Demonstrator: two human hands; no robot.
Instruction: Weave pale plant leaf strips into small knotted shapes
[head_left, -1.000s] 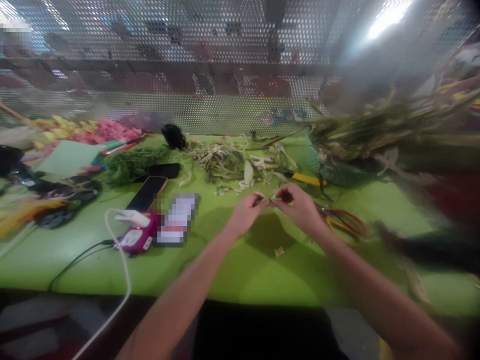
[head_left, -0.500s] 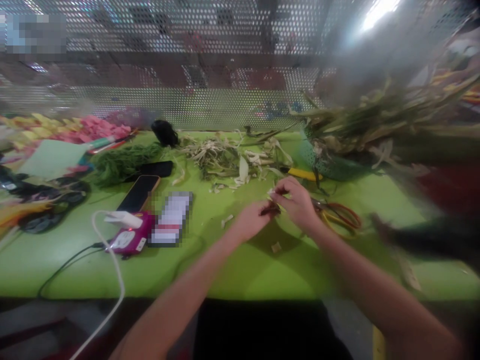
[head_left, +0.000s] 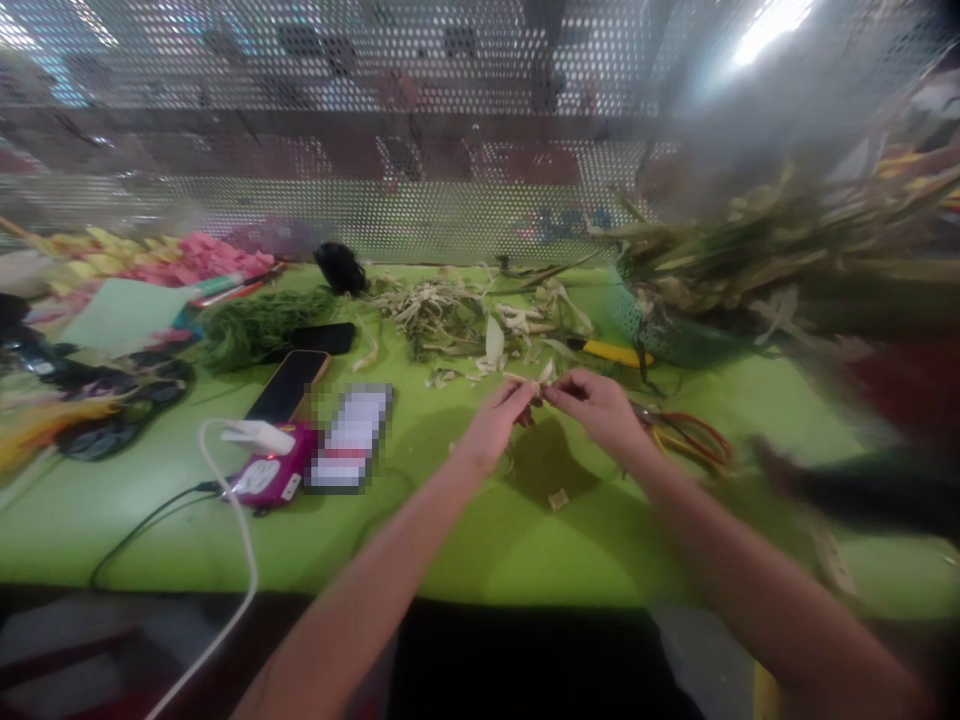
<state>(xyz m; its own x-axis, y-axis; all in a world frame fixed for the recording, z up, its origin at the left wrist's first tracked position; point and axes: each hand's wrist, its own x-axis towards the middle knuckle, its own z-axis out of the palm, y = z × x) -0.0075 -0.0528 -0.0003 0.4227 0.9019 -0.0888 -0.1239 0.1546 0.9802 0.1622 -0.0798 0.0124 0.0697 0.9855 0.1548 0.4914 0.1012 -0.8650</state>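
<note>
My left hand (head_left: 501, 425) and my right hand (head_left: 598, 408) meet fingertip to fingertip above the green table (head_left: 465, 550). Both are closed in a pinch around a small pale piece of dried leaf (head_left: 547, 372), most of it covered by the fingers. Just beyond them lies a loose heap of pale dried leaf strips (head_left: 442, 310). Scissors with red and yellow handles (head_left: 697, 445) rest beside my right wrist, partly hidden by it. A yellow-handled tool (head_left: 616, 352) lies behind my right hand. Below the hands sits a small pale scrap (head_left: 558, 499).
At the right, a green basket (head_left: 667, 340) overflows with long dried leaves (head_left: 750, 240). To the left are phones (head_left: 289, 385), a magenta box (head_left: 300, 455) with a white cable (head_left: 244, 550), green fibre (head_left: 262, 325) and pink pieces (head_left: 217, 262). A perforated metal panel (head_left: 450, 200) stands behind.
My left hand has risen and turned, its fingertips now level with my right hand's. The pale piece shows a little more between them. The view has shifted slightly.
</note>
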